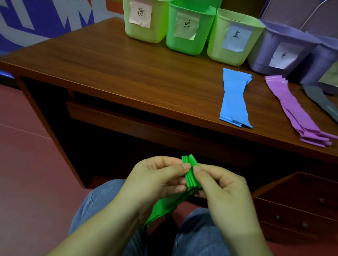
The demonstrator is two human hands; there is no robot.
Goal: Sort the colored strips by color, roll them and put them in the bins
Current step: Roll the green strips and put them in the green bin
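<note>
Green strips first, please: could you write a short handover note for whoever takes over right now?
Left hand and right hand: both pinch the green strips above the lap, roll just started, tail hanging down.
On the desk: blue strips, purple strips and grey strips, flat, unrolled.
Labelled bins stand at the back; contents hidden.
Left: finish the green roll, bin it, then roll and bin the rest.

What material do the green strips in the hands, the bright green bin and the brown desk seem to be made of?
Green strips: probably thin matte paper or soft plastic film; they fold sharply and hang limp below the left hand and right hand.
Bright green bin: likely moulded plastic, smooth with a slight sheen.
Brown desk: wood or wood-grain laminate; the grain shows, but which one is unclear.
</note>
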